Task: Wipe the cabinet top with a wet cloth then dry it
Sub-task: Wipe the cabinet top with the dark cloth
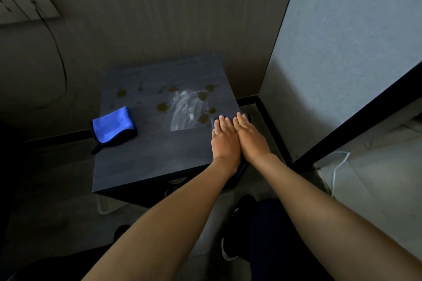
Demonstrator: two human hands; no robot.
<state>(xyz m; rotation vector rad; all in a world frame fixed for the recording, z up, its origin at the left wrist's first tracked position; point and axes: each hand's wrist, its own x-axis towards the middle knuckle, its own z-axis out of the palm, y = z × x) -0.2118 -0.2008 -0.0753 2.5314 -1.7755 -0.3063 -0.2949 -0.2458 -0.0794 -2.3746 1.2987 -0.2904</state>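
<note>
Your left hand [225, 139] and right hand [250, 137] lie flat side by side, fingers straight, pressing a dark cloth [215, 119] at the right edge of the dark cabinet top [148, 157]. Brownish spots [162, 107] and a shiny wet smear [185, 112] mark it. A folded blue cloth [113, 125] rests at its left edge, below a grey wall [159, 18]

The dark cabinet top [146, 162] has brown spots [162, 107] and a shiny wet streak [185, 112]. A folded blue cloth [113, 126] lies near its left edge. A dark cloth [215, 120] lies under my flat hands.
</note>
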